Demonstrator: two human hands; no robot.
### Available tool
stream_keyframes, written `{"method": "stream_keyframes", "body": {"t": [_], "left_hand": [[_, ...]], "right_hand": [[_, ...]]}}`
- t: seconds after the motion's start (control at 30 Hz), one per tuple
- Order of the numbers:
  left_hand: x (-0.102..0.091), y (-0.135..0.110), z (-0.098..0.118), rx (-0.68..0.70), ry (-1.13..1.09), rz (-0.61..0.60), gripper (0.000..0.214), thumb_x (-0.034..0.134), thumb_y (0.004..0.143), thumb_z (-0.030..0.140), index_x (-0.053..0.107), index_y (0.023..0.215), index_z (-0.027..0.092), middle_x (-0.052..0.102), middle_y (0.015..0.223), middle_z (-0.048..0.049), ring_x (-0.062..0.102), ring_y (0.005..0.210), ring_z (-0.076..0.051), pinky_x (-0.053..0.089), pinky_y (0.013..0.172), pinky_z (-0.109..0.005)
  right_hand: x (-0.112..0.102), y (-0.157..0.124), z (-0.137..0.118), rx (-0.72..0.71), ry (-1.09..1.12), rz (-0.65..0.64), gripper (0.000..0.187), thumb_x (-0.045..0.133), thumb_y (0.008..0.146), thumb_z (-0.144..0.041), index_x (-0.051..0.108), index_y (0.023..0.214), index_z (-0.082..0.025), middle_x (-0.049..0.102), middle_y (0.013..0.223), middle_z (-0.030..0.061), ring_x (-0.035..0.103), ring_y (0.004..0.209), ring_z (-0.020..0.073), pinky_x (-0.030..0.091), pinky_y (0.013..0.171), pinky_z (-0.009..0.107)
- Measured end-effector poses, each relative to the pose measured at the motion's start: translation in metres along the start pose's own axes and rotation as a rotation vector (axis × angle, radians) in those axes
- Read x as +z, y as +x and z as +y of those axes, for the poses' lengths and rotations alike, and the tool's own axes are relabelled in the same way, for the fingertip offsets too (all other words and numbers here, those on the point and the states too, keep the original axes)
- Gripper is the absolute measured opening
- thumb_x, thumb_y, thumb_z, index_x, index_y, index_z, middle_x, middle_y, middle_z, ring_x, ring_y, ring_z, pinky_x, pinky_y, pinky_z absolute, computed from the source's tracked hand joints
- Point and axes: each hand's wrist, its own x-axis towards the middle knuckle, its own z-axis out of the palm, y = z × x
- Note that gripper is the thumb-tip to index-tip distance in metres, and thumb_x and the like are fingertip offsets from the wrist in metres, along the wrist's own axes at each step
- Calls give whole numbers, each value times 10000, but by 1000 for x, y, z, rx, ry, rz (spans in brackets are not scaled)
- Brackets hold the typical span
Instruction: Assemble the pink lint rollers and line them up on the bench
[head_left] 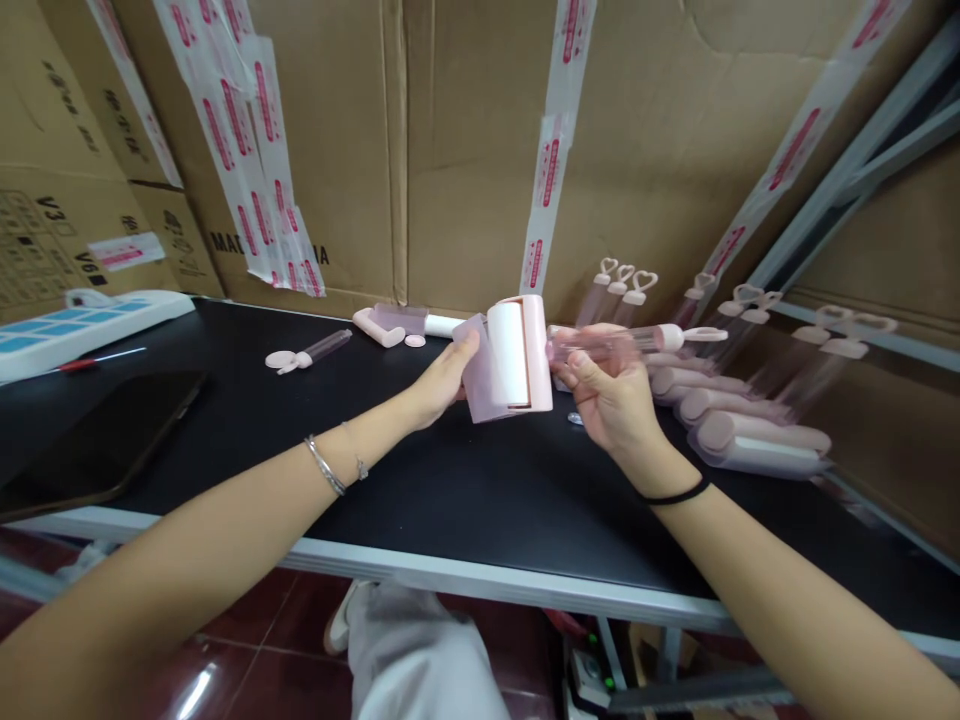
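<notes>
My left hand [444,380] is closed on the translucent pinkish cover [484,378] of a lint roller [510,355]. The roller's white sticky roll sits in a pale pink frame, held up over the black table. My right hand [607,375] grips the clear handle [619,343], whose pink loop end points right. The handle's other end lies close against the frame; whether it is fixed there I cannot tell. Below my right hand lies a small shiny piece [575,419]. The right hand and handle are slightly blurred.
Several finished-looking lint rollers [757,440] with heart-loop handles stand in a row at right. Toward the back lie a pink frame [379,327], a white roll [444,326] and a small handle [322,350]. A phone [105,435], screwdriver [79,366] and white-blue case [90,325] sit left. Cardboard [465,150] walls the back.
</notes>
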Motion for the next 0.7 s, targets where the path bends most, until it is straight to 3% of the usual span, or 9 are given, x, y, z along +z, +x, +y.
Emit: {"method": "stream_keyframes", "body": {"t": [0.1, 0.27, 0.5, 0.7], "left_hand": [[3, -2, -8, 77, -33, 79, 571, 521, 812, 636, 551, 1199, 217, 584, 1307, -106, 535, 1220, -243, 454, 975, -369], [0, -3, -5, 163, 54, 147, 570, 521, 816, 635, 538, 1179, 196, 588, 1281, -107, 532, 1211, -243, 413, 1011, -371], [7, -10, -9, 194, 164, 101, 625, 477, 811, 681, 454, 1193, 188, 508, 1339, -132, 469, 1244, -275, 360, 1041, -411], [3, -9, -9, 219, 306, 92, 682, 426, 804, 720, 346, 1209, 176, 425, 1322, -165, 411, 1266, -290, 314, 1066, -443]], "right_hand": [[-3, 1, 0, 22, -40, -55, 390, 687, 712, -438, 409, 947, -297, 648, 1082, 17, 643, 968, 183, 532, 873, 433], [-8, 4, -3, 33, -18, -105, 377, 709, 706, -427, 437, 930, -295, 657, 1043, 0, 645, 968, 172, 541, 857, 402], [4, -5, 1, 121, 202, -132, 407, 836, 594, -339, 539, 864, -274, 688, 922, -38, 662, 850, 138, 567, 804, 330], [9, -5, 12, 170, 286, -103, 316, 822, 631, -302, 599, 850, -253, 700, 881, -37, 658, 835, 112, 545, 818, 268]]}}
